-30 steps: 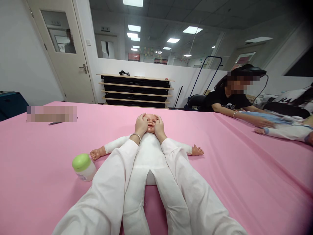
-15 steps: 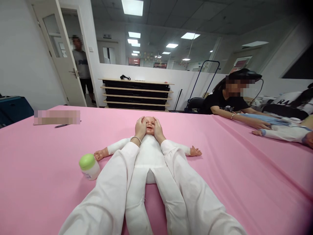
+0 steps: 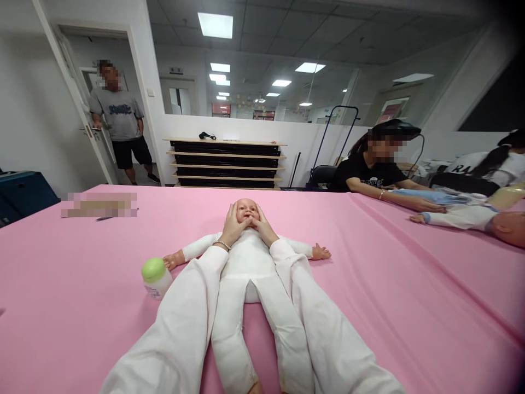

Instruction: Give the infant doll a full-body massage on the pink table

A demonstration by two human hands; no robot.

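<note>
A baby doll (image 3: pixel 250 260) with a white cloth body lies on its back in front of me, arms spread and legs toward me. My left hand (image 3: pixel 234 223) cups one side of its head, fingers along the cheek and thumb by the mouth. On the opposite cheek my right hand (image 3: pixel 264 225) holds the head the same way, its thumb also near the mouth and chin. Eyes and forehead show between my hands. Beside the doll's hand on the left stands a white bottle (image 3: pixel 158 285) with a green lid.
A pink cloth (image 3: pixel 369 306) covers the table. At the right, a person (image 3: pixel 365 172) in black handles another doll (image 3: pixel 463 218). Someone in grey (image 3: pixel 121 112) stands in the doorway. Stacked shelves (image 3: pixel 227 164) line the back wall; a blurred flat item (image 3: pixel 98 205) lies far left.
My thumbs have come inward and down to the doll's mouth and chin, while my fingers stay along its cheeks. The door has opened wider and the person there has stepped into the doorway.
</note>
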